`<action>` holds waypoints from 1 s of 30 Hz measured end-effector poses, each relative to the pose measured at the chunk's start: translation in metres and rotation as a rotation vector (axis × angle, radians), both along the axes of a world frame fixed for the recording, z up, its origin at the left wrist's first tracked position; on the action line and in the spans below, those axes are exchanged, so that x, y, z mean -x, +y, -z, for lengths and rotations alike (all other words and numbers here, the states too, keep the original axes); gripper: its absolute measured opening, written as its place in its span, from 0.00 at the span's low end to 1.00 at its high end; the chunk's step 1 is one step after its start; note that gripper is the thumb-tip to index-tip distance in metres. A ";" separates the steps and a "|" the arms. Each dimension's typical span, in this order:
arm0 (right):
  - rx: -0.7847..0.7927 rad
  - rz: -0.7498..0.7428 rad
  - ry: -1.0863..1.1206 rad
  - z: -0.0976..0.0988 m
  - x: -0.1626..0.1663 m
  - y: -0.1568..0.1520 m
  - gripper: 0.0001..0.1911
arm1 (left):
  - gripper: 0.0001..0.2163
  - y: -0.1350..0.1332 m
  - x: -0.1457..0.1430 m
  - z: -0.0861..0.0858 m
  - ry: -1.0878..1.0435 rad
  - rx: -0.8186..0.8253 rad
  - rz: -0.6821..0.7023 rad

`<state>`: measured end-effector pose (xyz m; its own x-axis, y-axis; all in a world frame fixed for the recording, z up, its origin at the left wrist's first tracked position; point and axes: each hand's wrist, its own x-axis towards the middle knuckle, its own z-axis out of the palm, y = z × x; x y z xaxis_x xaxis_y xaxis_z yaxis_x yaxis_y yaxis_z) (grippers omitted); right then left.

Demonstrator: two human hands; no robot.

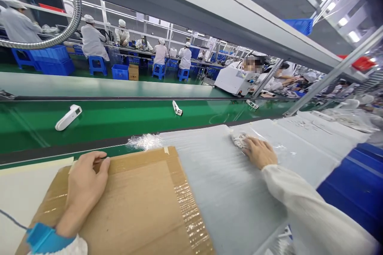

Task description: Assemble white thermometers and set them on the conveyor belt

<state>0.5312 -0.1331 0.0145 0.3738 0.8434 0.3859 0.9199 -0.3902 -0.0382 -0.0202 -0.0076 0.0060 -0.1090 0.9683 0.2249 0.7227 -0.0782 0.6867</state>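
At the far left edge of a flat cardboard sheet (134,203), my left hand (86,179) rests with its fingers curled and its thumb close to the index finger. A tiny dark thing shows at those fingertips, too small to name. My right hand (260,151) reaches out over the grey-white foam sheet (206,167). Its fingers are bent together onto a clear bag of small white parts (239,140), and the fingertips are partly hidden there. A heap of clear plastic scraps (145,141) lies behind the cardboard. A blue band with a cord circles my left wrist.
White handheld devices (68,117) lie spaced along the green conveyor belt (134,113). Blue bins (353,179) stand at the right. Another bag of small parts (281,243) lies near the front edge. Overhead runs a long beam; co-workers sit beyond the belt.
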 end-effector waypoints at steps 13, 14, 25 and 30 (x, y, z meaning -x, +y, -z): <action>-0.123 -0.164 -0.037 -0.007 0.051 0.027 0.20 | 0.15 -0.003 -0.005 0.002 -0.029 -0.108 0.040; -0.097 -0.177 0.006 -0.013 0.067 0.046 0.20 | 0.15 -0.003 -0.005 0.003 -0.038 -0.117 0.046; 0.157 -0.122 0.225 -0.016 0.234 0.275 0.20 | 0.11 -0.008 -0.009 0.010 -0.127 -0.108 0.072; 0.233 -0.309 0.268 -0.054 0.275 0.273 0.14 | 0.11 -0.010 -0.011 0.005 0.003 -0.323 0.128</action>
<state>0.2559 0.1399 0.0681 0.1520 0.9836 0.0971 0.9640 -0.1259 -0.2340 -0.0092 -0.0173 0.0014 0.0096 0.8529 0.5220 0.6951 -0.3809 0.6096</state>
